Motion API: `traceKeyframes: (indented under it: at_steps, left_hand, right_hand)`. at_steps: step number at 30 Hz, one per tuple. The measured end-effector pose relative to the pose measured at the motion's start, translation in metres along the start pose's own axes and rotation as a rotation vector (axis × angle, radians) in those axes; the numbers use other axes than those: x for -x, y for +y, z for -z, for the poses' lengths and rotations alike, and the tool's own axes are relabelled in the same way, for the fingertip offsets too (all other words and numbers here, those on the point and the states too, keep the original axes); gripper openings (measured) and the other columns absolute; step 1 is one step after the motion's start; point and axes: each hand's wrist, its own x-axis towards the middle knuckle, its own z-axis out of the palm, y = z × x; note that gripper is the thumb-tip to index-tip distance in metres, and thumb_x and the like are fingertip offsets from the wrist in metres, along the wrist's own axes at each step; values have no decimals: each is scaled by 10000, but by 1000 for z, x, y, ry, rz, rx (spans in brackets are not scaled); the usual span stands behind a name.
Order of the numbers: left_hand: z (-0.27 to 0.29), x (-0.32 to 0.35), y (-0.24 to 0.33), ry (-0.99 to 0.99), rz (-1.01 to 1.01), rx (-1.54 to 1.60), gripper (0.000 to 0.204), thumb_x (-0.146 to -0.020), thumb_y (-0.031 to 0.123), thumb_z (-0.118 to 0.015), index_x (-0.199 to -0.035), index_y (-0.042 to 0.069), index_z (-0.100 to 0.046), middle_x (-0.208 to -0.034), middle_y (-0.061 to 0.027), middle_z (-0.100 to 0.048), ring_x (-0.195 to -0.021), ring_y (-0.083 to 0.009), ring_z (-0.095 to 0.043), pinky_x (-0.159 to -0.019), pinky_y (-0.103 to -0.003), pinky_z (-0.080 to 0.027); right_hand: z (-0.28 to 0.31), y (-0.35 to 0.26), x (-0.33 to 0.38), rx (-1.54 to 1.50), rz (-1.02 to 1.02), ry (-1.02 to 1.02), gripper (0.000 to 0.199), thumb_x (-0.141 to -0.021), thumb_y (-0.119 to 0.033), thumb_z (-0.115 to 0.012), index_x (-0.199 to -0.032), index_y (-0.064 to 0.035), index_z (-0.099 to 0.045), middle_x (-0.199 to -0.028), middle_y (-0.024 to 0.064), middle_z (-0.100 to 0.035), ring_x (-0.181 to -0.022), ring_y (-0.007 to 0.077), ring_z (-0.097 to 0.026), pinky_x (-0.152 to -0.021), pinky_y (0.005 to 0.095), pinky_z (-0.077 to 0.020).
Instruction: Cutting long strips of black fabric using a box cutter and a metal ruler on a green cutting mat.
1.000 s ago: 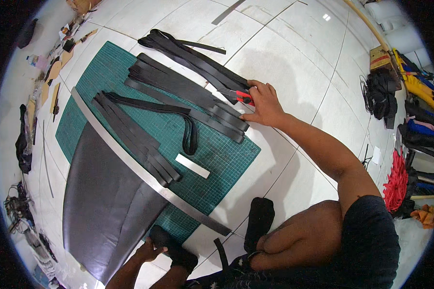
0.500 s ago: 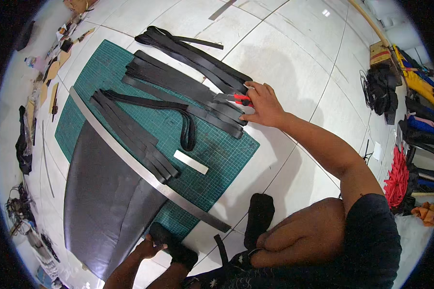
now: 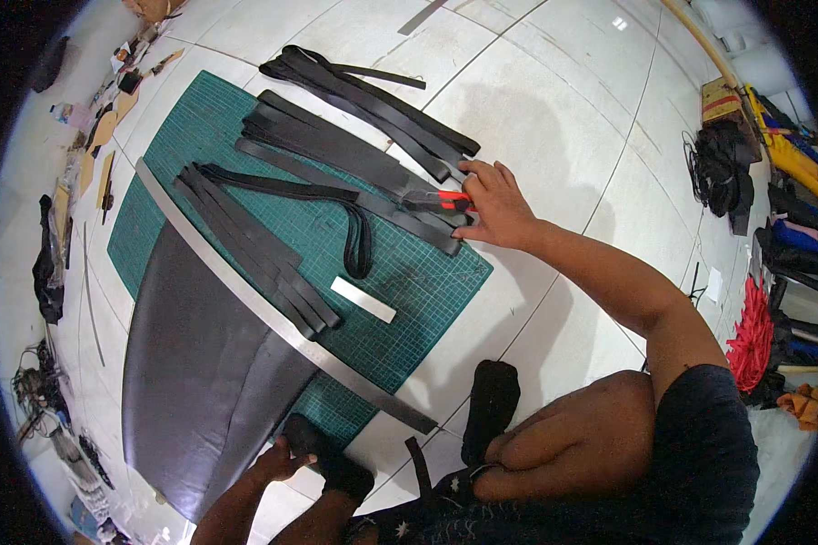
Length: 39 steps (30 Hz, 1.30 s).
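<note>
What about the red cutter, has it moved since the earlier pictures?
Yes. The red cutter in the right hand has shifted toward the person, nearer the right-hand corner of the green cutting mat.

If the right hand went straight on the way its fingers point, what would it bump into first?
Probably the black strips: their ends lie close beside the right hand. It may already touch them; height is hard to judge.
</note>
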Motion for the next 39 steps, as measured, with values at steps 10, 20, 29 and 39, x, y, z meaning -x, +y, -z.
traceKeyframes:
  at_steps: [10,20,29,39]
  left_hand:
    - [8,8,17,33,-57,-2,1140,-735,776,-608,-1360,-122,-284,-1284,-328,-528,-1213,-411,-541,-993,-448,-446]
    - [-5,-4,-2,31,-105,-5,1149,-759,748,-613,-1349,-172,-260,-1273,-362,-514,-1209,-428,-536,-1007,-445,-435]
    - [16,0,21,-48,-98,-196,1183,-757,834,-492,-1442,-100,-256,-1452,-324,-359,-1369,-404,-366,-1122,-458,-314]
    - [118,51,115,331,-412,-79,630,-864,535,-614,-1237,34,-522,-1119,-210,-626,-1027,-364,-614,-859,-450,-486]
  right_hand:
    - [10,-6,-2,-88,-33,-65,714,-679,-533,-798,-1044,5,-500,-1391,218,-380,-1342,377,-347,-1138,582,-193]
    - [4,-20,-2,-111,91,32,553,-718,-420,-784,-992,-18,-521,-1332,194,-462,-1237,373,-427,-1077,524,-282]
    - [-8,-111,-26,-424,339,-509,494,-802,-108,-594,-1254,9,-435,-1363,206,-474,-1167,384,-548,-938,465,-472]
    - [-19,-96,-39,-516,194,-435,480,-822,-194,-622,-1239,-41,-441,-1177,223,-556,-953,422,-624,-819,503,-486]
